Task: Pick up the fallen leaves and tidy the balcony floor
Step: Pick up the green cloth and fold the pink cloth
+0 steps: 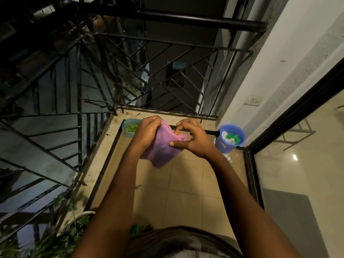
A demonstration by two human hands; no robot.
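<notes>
While standing over the balcony floor (186,192), held pink cloth (163,151) aloft: clutched its upper edge in left grip (149,131), pinched its right side in right grip (193,140), both forearms extended forward, wrists turned inward.

The cloth (163,148) I hold is plain pinkish purple. The small basket (125,127) is teal with green inside; the bucket (224,146) is blue, holding green and white. My floor tiles (186,185) are beige in a square grid, the railing (186,18) black with slanted bars.
</notes>
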